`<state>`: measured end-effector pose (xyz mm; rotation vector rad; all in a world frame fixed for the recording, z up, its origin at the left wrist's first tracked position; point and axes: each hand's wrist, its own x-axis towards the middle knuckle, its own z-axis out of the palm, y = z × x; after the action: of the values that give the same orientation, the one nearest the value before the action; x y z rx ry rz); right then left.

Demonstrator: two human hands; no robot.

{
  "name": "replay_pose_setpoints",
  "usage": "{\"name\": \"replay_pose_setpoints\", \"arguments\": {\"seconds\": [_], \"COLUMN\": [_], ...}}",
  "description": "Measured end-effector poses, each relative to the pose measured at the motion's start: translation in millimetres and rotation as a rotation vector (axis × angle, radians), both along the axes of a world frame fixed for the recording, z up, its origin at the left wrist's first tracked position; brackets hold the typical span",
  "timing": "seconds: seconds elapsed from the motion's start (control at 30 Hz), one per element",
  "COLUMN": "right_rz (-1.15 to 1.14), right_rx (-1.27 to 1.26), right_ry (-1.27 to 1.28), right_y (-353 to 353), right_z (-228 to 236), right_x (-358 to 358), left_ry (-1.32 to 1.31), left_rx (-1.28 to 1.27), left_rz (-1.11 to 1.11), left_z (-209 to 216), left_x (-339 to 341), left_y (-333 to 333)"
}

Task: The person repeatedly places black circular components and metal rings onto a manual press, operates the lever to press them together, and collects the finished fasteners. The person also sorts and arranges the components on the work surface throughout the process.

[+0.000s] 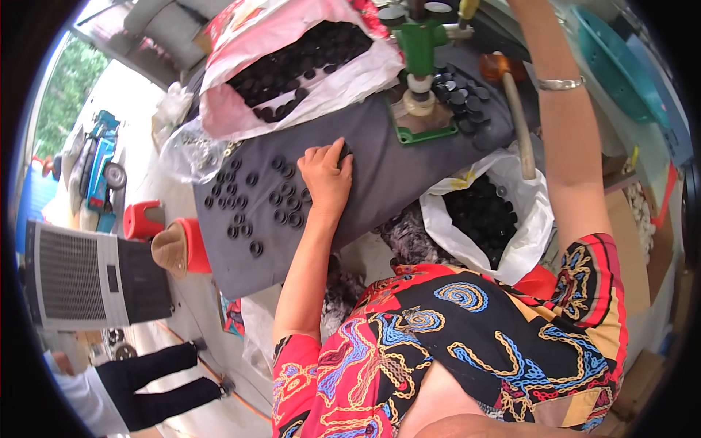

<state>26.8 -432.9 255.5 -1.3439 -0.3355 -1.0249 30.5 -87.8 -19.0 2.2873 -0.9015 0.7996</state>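
My left hand (326, 174) rests over the grey cloth-covered table (380, 193), fingers curled, with a small black round cap (345, 151) at the tips of the index finger and thumb. Several black ring-shaped pieces (280, 216) lie scattered to its left. Ahead and to the right stands a green hand press (422, 55), its base plate on the table. My right forearm (573, 146), with a silver bracelet at the wrist, stretches up past the press; the hand itself is beyond the upper edge of the picture.
A large white sack of black caps (219, 109) lies open at the back. Dark caps (467, 102) and a wooden-handled mallet (517, 109) are beside the press. A white bag (537, 212) of black pieces sits by my lap. A person (95, 394) stands at the lower left near an air cooler (73, 274).
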Motion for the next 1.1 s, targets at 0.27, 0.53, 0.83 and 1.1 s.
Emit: {"name": "replay_pose_setpoints", "arguments": {"seconds": [0.27, 0.53, 0.83, 1.1], "right_rz": [0.001, 0.084, 0.017, 0.002], "right_rx": [0.095, 0.151, 0.039, -0.367], "right_ry": [0.039, 0.019, -0.206, -0.298], "right_y": [9, 4, 35, 44], "right_z": [-3, -4, -42, -157], "right_x": [-1, 2, -44, -134], "left_ry": [0.214, 0.312, 0.419, 0.32], "left_rx": [-0.165, -0.154, -0.322, -0.305], "left_rz": [-0.182, -0.195, -0.226, -0.251], "left_z": [38, 39, 19, 29], "left_x": [4, 16, 31, 14], "left_y": [-112, -144, -152, -145]}}
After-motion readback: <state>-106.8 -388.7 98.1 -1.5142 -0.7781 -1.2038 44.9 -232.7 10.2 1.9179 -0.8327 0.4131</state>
